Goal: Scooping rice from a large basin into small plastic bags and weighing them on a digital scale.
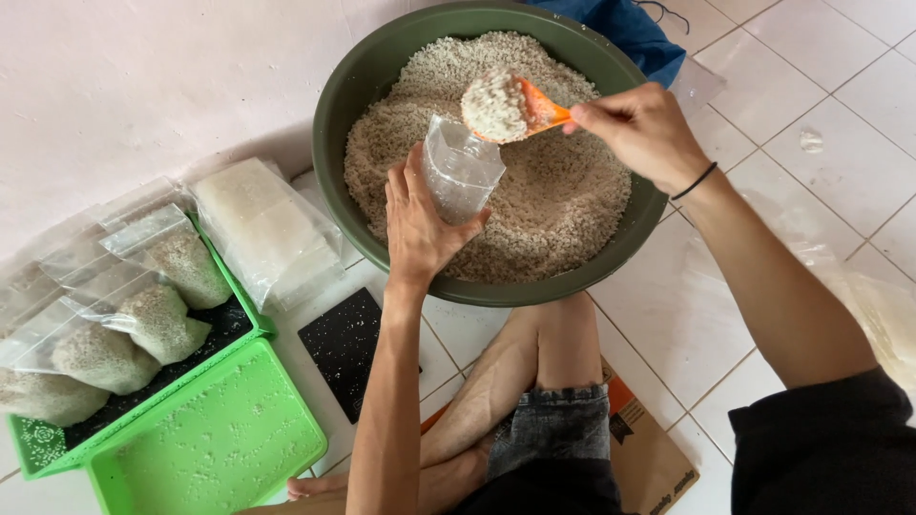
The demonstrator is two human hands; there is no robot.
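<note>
Head view. A small clear plastic bag (461, 170) is held upright over the middle of a large round dark green plastic basin (382, 57), which is filled with pale granular material (563, 205). The bag is gripped by the left hand (417, 221): its fingers are curled partway around the lower half of the bag, thumb on the right side, and the mouth is left open at the top. An orange plastic scoop (540, 108), heaped with the same grain, is held by the right hand (641, 129); its fingers are closed on the handle, and the load sits just above and to the right of the bag mouth.

Risks, as judged from this position: the scoop is heaped and appears about as wide as the bag mouth, so grain may be spilled past the rim if it is tipped quickly. The thin bag may fold or slip under the added weight, since only its lower part is supported. Spillage would mostly be caught by the basin beneath.

At near left, filled clear bags (162, 319) lie in a green plastic tray (43, 443), with a bright green tray lid (215, 439) beside it on the white tiled floor (821, 57). A black flat object (348, 348) is partly covered by the left forearm; its kind cannot be determined. The scoop handle is hidden by the right fingers. A blue cloth (630, 29) is cut off at the far edge.
</note>
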